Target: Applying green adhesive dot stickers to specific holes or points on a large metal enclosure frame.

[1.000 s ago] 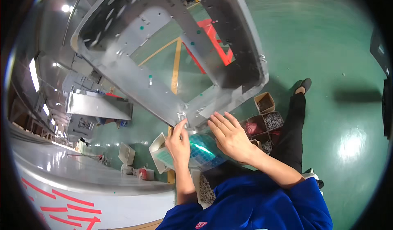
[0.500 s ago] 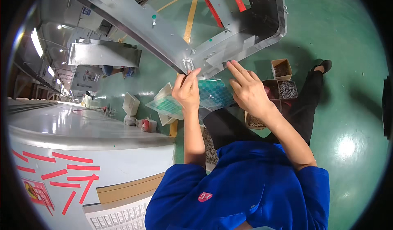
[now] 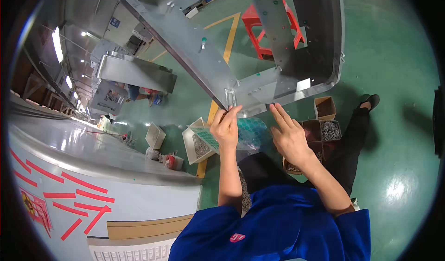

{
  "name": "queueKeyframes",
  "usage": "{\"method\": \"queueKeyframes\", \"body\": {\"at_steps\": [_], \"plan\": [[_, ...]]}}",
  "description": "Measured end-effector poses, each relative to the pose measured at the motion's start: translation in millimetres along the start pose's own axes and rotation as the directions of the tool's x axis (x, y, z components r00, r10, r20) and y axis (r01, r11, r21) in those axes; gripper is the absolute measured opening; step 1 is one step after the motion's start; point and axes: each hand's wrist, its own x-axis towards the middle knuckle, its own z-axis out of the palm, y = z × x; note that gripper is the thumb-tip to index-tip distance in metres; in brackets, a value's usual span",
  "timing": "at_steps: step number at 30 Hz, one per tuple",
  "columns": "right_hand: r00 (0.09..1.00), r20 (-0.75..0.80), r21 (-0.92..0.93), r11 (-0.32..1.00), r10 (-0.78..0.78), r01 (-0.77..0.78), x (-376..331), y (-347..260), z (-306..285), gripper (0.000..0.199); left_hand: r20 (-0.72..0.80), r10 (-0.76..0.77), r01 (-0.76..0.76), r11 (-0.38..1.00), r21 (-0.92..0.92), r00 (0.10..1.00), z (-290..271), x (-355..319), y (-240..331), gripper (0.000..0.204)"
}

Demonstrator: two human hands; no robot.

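A large grey metal frame (image 3: 252, 87) with rounded corners and small green and red dots stands tilted in front of me. My left hand (image 3: 225, 128) is closed at its near corner, thumb and forefinger pinched on the rim; what lies under the fingertips is partly hidden. Along the near edge, my right hand (image 3: 294, 142) has its first two fingers stretched out flat, their tips by a small dark spot on the rim. Clear sheets of round green stickers (image 3: 255, 133) lie over my lap below the hands, partly covered by the left wrist.
Boxes of small metal parts (image 3: 330, 130) stand by my right leg. A white bin (image 3: 197, 145) of parts sits left of my lap. Beyond the frame is a red stool (image 3: 252, 22). To the left runs a long shiny worktop (image 3: 125, 154) with red strips on its near panel.
The whole view has shifted, so the frame and both hands appear lower and further right. More of the red stool shows. Both hands stay at the frame's near edge.
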Motion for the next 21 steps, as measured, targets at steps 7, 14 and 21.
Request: {"method": "queueKeyframes", "body": {"at_steps": [7,14,21], "plan": [[0.998,-0.062,-0.058,0.998,0.027,-0.031,-9,12,-15,0.008,0.080,-0.032,0.040,0.994,-0.099,0.996,13,6,21,0.026],[0.992,-0.090,-0.026,0.995,0.089,-0.091,-20,30,-37,0.016,0.133,-0.026,0.054,0.977,-0.207,0.991,27,5,40,0.032],[0.968,-0.209,-0.017,0.989,0.137,-0.144,-31,35,-54,0.013,0.193,0.013,0.033,0.972,-0.232,0.981,28,4,64,0.034]]}}
